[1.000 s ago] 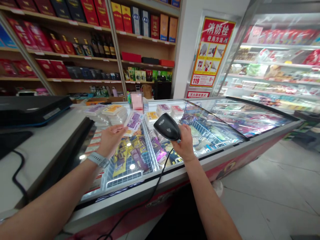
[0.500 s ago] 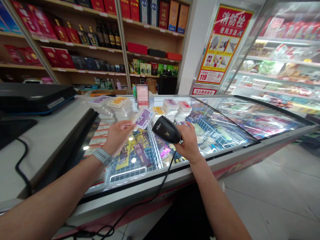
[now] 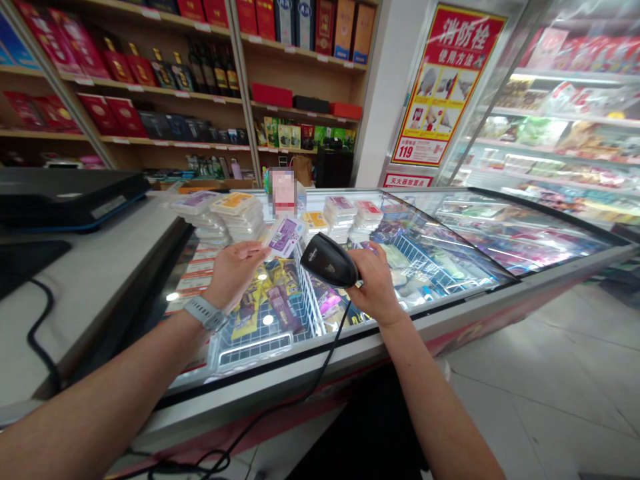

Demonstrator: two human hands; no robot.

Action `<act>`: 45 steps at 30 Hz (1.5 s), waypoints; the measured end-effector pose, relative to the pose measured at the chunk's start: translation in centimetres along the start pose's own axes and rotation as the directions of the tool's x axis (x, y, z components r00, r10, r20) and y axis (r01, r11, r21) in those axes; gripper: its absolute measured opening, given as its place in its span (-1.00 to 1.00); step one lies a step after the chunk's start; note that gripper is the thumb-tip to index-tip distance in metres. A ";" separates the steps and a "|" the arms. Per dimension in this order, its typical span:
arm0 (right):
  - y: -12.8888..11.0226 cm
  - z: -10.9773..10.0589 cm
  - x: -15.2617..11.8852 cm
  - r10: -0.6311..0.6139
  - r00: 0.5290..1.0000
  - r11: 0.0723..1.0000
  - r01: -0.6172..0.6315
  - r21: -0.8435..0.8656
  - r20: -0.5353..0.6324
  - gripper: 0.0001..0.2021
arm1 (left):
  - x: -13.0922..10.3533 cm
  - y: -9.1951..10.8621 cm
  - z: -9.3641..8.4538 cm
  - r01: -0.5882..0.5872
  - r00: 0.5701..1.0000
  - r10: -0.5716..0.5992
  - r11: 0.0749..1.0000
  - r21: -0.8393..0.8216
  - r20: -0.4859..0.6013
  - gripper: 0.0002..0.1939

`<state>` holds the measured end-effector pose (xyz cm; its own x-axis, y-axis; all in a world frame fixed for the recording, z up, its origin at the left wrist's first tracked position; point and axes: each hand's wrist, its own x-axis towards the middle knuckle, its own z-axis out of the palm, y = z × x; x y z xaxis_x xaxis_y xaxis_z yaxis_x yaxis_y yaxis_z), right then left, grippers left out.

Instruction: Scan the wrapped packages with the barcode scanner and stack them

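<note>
I see the left hand [image 3: 236,275] pinching a flat purple-labelled pack [image 3: 286,237] by its near edge, thumb and fingers nearly together, the pack jutting out beyond the fingertips. The right hand [image 3: 376,285] is wrapped around a black barcode scanner [image 3: 329,260], whose head points leftward, just beside the pack; I can't tell whether they touch. A black cable [image 3: 327,363] drops from below the right hand. Beyond the left hand I see stacked clear packs [image 3: 239,219]; beneath both hands lies a glass-topped chest freezer [image 3: 450,320].
</note>
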<state>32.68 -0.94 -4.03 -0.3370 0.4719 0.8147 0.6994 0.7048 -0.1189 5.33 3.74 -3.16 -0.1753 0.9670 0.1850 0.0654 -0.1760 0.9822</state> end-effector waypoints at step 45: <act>0.0 -0.1 -0.1 0.016 1.000 0.999 -0.017 0.029 0.019 -0.72 | 0.5 -0.2 -0.3 0.001 0.997 -0.004 1.000 -0.031 -0.082 -0.56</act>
<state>32.84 -1.03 -4.05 -0.3375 0.4935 0.8016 0.6864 0.7117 -0.1492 4.88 4.20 -3.24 -0.2552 0.9493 0.1835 0.0352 -0.1806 0.9829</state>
